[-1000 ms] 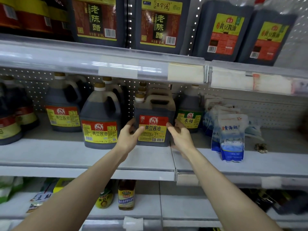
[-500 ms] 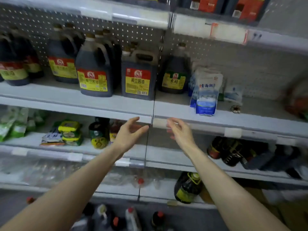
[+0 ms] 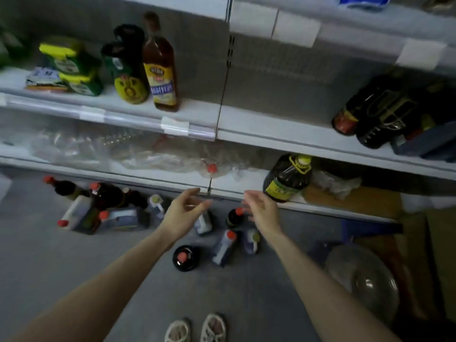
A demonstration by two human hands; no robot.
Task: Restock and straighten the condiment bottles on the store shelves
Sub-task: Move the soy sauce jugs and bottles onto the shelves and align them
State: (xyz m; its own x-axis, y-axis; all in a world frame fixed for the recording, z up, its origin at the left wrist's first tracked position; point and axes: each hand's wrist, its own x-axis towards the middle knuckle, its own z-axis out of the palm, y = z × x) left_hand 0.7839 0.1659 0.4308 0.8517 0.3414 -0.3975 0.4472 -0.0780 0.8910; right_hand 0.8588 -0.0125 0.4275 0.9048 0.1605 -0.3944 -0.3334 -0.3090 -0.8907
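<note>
A: Both your hands are empty. Left hand (image 3: 183, 214) and right hand (image 3: 262, 213) apart, fingers loose, above the bottles (image 3: 185, 259) loose on the floor (image 3: 74, 267), by the front edge of the bottom shelf (image 3: 138, 174).
B: Grip one round its body, cap up, before you lift.
A: A second ago you flanked the soy jug higher up; now you're bent low.
</note>
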